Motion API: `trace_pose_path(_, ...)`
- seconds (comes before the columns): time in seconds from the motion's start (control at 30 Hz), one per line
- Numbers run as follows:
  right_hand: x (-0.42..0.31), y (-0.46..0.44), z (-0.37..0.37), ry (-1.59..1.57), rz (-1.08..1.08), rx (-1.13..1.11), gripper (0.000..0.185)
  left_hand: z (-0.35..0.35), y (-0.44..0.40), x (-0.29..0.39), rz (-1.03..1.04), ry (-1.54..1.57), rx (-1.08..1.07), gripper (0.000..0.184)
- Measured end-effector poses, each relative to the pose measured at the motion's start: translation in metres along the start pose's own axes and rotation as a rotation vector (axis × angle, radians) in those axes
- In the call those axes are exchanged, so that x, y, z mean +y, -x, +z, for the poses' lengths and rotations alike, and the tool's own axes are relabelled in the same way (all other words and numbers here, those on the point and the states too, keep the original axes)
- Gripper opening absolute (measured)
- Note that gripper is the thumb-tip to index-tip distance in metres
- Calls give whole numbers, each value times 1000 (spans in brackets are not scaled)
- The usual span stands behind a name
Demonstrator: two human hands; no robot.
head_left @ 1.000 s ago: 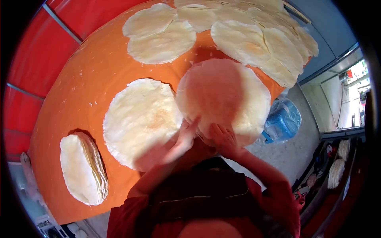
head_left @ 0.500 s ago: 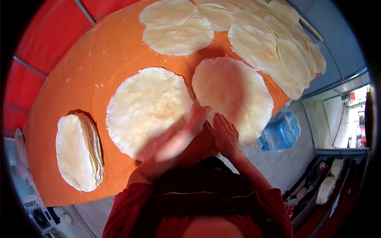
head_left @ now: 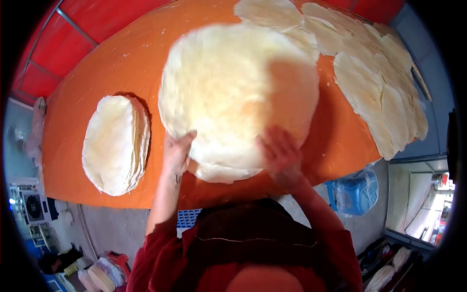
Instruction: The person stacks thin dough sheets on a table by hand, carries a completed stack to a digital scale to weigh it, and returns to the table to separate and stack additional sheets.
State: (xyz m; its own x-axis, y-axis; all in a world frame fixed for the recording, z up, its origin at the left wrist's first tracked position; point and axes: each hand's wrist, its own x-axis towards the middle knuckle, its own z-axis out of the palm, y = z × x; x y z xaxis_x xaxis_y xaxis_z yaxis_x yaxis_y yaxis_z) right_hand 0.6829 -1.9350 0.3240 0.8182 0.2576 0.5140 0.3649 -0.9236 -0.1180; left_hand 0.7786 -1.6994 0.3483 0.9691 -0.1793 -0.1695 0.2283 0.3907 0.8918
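Orange table [head_left: 68,126], hands [head_left: 176,153] [head_left: 282,153] on flatbread [head_left: 224,92], folded stack [head_left: 111,146] near, overlapping sheets [head_left: 372,92] beyond

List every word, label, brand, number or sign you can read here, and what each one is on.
None: no text can be read in this view.
The large round sheet, the folded stack and the orange tabletop show no lettering.
Too small or blurred to tell: any marks on the dark-faced appliance at lower left or beyond the bright opening at right.
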Motion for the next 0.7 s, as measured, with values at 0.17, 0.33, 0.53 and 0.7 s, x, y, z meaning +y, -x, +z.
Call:
trace_pose_path(0.17,-14,55,93,-117,-84,-72,37,-66,28,-36,121,-1354,192,76)
trace_pose_path(0.33,-14,47,86,-124,-85,-178,36,-20,-18,-9,450,-1738,-43,83)
trace_pose_path(0.53,-10,28,56,-182,34,-313,31,-18,-75,-92,352,-1948,-542,81)
trace_pose_path(0.7,66,-33,20,-258,173,-115,33,-20,-76,-91,350,-1894,-589,82)
